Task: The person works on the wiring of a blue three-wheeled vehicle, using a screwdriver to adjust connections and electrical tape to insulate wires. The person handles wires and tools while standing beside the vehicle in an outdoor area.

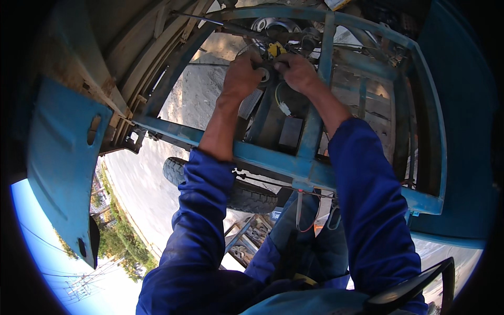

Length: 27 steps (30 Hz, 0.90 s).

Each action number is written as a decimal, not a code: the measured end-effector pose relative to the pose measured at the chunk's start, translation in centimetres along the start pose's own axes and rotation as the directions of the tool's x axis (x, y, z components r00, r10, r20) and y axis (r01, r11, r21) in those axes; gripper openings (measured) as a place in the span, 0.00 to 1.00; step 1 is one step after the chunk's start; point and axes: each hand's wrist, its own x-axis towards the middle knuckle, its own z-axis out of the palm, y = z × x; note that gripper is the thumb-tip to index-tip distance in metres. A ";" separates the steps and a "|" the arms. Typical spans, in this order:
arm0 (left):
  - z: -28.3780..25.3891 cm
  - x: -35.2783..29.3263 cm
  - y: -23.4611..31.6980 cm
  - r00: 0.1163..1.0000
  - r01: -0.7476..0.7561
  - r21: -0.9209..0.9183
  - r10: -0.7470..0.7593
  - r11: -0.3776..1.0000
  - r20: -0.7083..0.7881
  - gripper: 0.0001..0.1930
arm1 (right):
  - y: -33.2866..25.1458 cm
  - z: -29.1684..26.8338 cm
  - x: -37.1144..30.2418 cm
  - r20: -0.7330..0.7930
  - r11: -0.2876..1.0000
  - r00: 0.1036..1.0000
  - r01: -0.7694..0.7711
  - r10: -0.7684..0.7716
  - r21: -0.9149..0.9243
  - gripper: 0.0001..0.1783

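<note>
My left hand (pixel 242 77) is closed, its fingers curled beside a small ring that looks like a roll of tape (pixel 264 75). Close by on the right, my right hand (pixel 297 74) is also closed, thumb and fingers pinched together; what they grip is too dark to make out. Just beyond both hands sits a yellow part (pixel 275 50) among thin wires. A yellow-green wire curves down from near my right hand to a white plug (pixel 284 108). Below it lies a dark box (pixel 290 132), and a finned metal unit (pixel 250 103) shows under my left wrist.
A blue metal frame (pixel 273 156) surrounds the work area, with a crossbar under my forearms. Blue panels stand at left (pixel 63 157) and right (pixel 462 131). A tyre (pixel 252 197) is below the frame. A black-rimmed mirror (pixel 415 289) juts in at lower right.
</note>
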 end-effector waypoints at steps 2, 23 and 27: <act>0.0 -0.1 -0.2 0.998 0.007 -0.031 -0.005 1.000 0.059 0.16 | -0.1 0.1 0.1 -0.029 0.999 0.999 -0.040 0.041 0.017 0.13; -0.2 1.3 -0.5 0.990 -0.141 0.377 0.129 0.916 0.058 0.17 | -1.6 -1.0 1.1 0.252 0.637 0.843 -0.528 0.476 0.562 0.15; 0.3 1.5 0.2 0.933 -0.266 0.634 0.360 0.726 -0.020 0.18 | -1.3 -0.8 1.2 0.245 0.674 0.858 -0.507 0.451 0.537 0.14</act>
